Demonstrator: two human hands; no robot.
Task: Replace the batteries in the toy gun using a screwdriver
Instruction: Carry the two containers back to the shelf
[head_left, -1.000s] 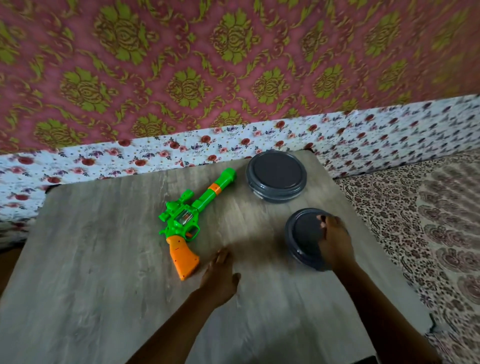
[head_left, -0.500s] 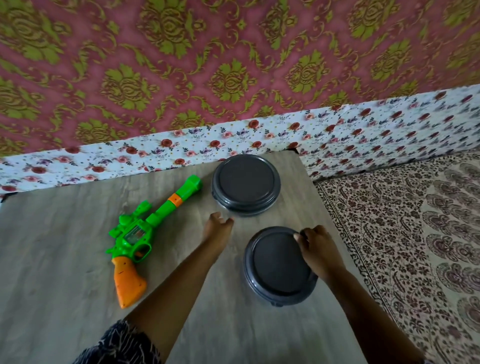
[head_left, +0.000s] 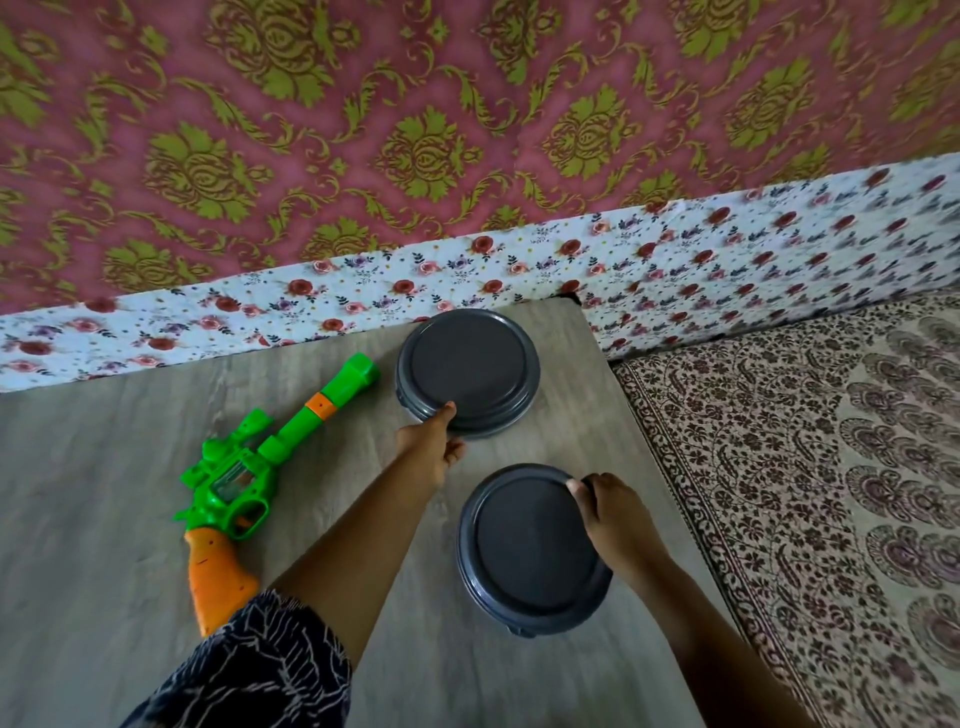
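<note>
A green toy gun (head_left: 244, 467) with an orange grip lies on its side on the grey wooden table (head_left: 93, 545), barrel pointing to the far right. Two round dark grey lidded containers stand to its right. My left hand (head_left: 431, 441) grips the near left edge of the far container (head_left: 467, 371), thumb on the lid. At the right rim of the near container (head_left: 530, 551) my right hand (head_left: 615, 519) holds on with curled fingers. No screwdriver or batteries are in sight.
A floral-print cushion edge (head_left: 519, 280) runs along the table's far side under a pink and green patterned wall. To the right of the table lies a paisley-patterned mattress (head_left: 831, 467). The table's right edge passes close to the near container.
My left hand has moved from the table near the gun's grip up to the far container and taken hold of its edge. The right hand stays on the near container.
</note>
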